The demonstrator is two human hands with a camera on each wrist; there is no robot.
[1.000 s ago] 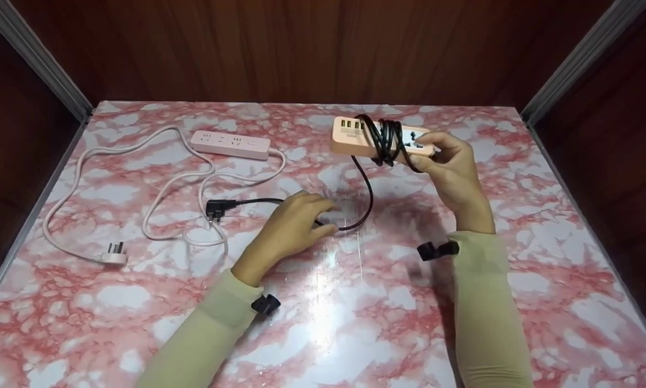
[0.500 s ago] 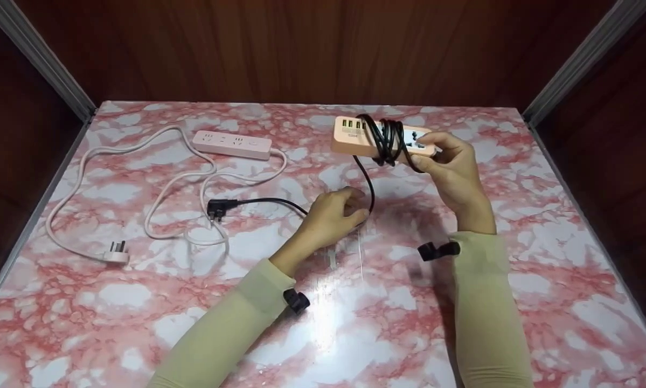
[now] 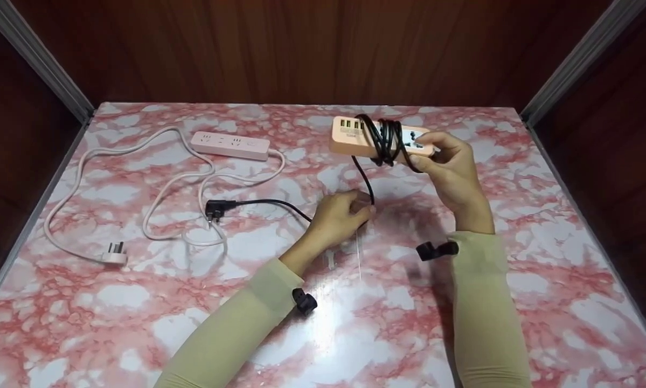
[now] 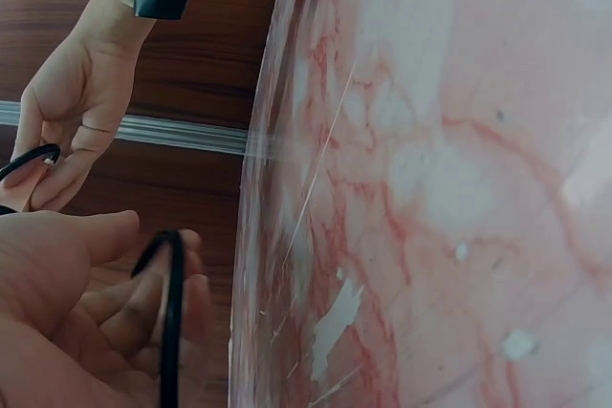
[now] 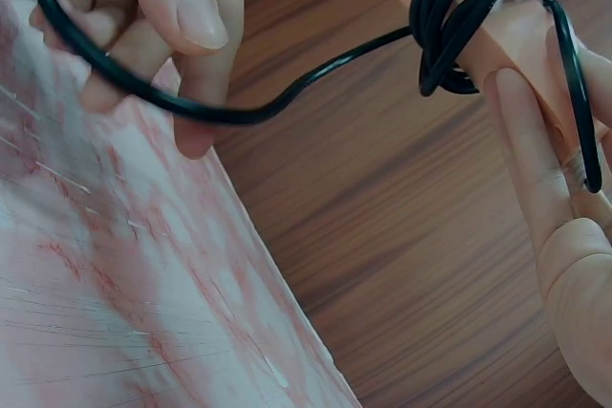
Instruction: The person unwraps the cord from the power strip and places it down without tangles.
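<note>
An orange power strip (image 3: 341, 143) is tilted above the table, with several turns of black cable (image 3: 388, 141) wrapped round its middle. My right hand (image 3: 455, 172) grips its right end, thumb at the front edge and fingers on the socket face. The loose cable hangs from the strip to my left hand (image 3: 338, 216), lower and to the left. In the right wrist view the cable runs across my left index finger (image 5: 206, 83), with the thumb (image 5: 196, 16) apart from it. Past that hand the cable continues to a black plug (image 3: 220, 207) on the table.
A pink power strip (image 3: 231, 145) lies at the back left. Its pale cord (image 3: 77, 178) loops over the left side and ends in a white plug (image 3: 115, 254). Dark wooden panels (image 3: 312, 48) enclose the marbled table (image 3: 533, 302).
My left hand has moved right along the black cable, to the part hanging below the orange power strip. The right hand and the strip stay nearly still.
</note>
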